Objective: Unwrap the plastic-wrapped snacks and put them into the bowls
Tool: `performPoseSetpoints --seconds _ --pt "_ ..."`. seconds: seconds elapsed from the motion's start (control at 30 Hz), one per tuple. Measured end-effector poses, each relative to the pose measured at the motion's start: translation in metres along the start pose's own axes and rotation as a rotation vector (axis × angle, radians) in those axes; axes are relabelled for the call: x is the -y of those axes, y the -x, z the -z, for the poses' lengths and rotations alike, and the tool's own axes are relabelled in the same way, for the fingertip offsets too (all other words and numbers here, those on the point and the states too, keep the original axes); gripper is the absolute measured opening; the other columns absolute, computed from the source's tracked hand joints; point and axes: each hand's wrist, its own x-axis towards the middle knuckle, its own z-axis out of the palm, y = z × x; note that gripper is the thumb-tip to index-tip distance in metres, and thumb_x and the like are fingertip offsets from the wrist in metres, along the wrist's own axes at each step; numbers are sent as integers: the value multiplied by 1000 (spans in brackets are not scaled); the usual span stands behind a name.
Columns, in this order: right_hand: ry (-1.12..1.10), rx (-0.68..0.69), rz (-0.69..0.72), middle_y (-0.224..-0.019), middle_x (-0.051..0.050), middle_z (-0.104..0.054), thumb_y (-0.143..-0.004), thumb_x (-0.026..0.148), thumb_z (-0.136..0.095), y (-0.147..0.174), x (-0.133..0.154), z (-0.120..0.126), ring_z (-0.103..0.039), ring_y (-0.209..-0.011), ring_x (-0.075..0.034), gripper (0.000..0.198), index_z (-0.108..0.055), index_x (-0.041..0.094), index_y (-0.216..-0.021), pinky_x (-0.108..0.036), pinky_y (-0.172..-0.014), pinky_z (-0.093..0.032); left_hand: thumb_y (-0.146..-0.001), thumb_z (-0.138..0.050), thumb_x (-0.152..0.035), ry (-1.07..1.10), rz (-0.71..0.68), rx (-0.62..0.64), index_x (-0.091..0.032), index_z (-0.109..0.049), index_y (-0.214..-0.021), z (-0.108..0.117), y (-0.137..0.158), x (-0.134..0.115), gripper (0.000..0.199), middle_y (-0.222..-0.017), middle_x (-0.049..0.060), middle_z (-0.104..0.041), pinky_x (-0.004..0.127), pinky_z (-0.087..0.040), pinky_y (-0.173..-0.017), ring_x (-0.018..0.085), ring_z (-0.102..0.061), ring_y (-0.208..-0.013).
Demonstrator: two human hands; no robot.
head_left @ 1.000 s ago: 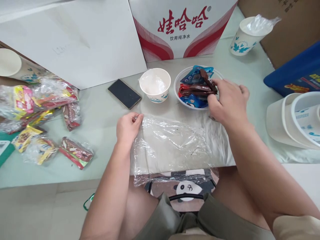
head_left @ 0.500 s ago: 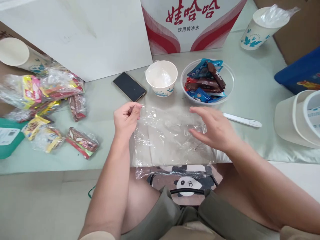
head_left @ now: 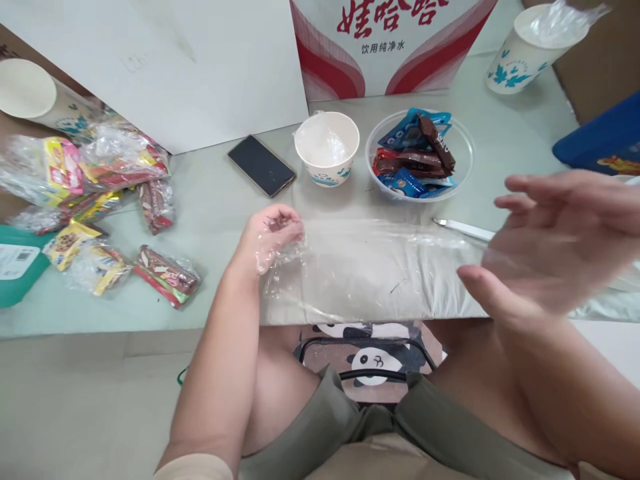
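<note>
My left hand point(head_left: 275, 237) is closed on one end of a clear plastic bag point(head_left: 360, 273), which stretches rightward above the table's front edge. To the right, my right hand point(head_left: 555, 247) is raised with its fingers spread and a little blurred. I see nothing in its grasp, and it partly covers a white pen-like tool point(head_left: 465, 230). Beyond the bag stand a paper cup point(head_left: 327, 150) lined with thin plastic and a clear round bowl point(head_left: 470, 157) of blue, red and brown snack packets point(head_left: 413, 163).
A black phone point(head_left: 261, 165) lies left of the cup. Wrapped snacks point(head_left: 167, 275) are heaped at the left beside a tipped paper cup point(head_left: 30, 93). A white box point(head_left: 200, 73) and a red-and-white carton point(head_left: 380, 67) line the back. Another paper cup point(head_left: 515, 67) stands far right.
My right hand has moved right and up, away from the bag's middle. The bag has lifted off my lap side and now spreads farther right, while my left hand has shifted slightly right.
</note>
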Motion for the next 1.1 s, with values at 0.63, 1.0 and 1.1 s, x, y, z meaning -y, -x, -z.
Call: performPoseSetpoints --seconds 0.63,1.0,1.1 --pt "-390 222 -986 -62 4 -69 -88 39 -64 16 -43 -10 -68 -52 -19 26 -64 29 -112 -34 -54 -58 -57 -92 -36 -18 153 205 -24 -54 -101 11 0 1 60 -60 -3 -69 23 -48 -44 17 -66 -48" --pt "-538 233 -887 -99 2 -74 -72 32 -77 13 -51 -2 -64 -57 -13 20 -60 27 -82 -29 -47 -53 -73 -75 -26 187 28 81 -22 -56 -88 7 -8 2 24 -80 0 -70 23 -53 -54 11 -65 -57" --pt "-491 385 -842 -96 1 -74 -71 29 -78 14 -52 5 -70 -66 -17 32 -65 29 -100 -30 -51 -56 -64 -86 -28 127 56 221 -27 -57 -115 8 -7 2 58 -113 5 -74 26 -58 -60 20 -77 -78"
